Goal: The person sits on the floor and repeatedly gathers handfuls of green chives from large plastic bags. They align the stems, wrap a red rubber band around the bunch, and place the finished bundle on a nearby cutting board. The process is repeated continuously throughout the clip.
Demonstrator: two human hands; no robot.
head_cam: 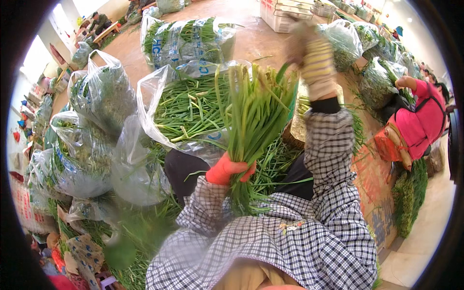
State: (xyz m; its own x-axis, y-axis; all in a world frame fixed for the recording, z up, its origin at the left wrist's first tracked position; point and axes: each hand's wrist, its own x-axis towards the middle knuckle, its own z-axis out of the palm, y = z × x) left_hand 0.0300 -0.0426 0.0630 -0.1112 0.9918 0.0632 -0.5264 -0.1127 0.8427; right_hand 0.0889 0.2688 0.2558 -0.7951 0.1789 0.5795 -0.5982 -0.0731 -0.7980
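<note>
My left hand [226, 170], in a red glove, is closed around the lower part of a bunch of long green leafy stalks [250, 119], perhaps garlic chives. The bunch stands upright, its yellowish ends at the top. My right hand [306, 54] wears a glove with a striped yellow cuff and is raised beyond the bunch's upper right. Motion blurs its fingers, so whether it holds anything is unclear. Behind the bunch, similar cut stalks [195, 105] lie in an open clear plastic bag [143, 108]. Loose leaves [272, 170] are heaped between my knees.
Filled plastic bags [105, 94] crowd the left, and another packed bag [185, 43] lies ahead. A white crate [281, 16] stands farther off. At right, a person in pink [417, 116] works beside filled bags [377, 87]. A pale box [299, 123] sits below my right forearm.
</note>
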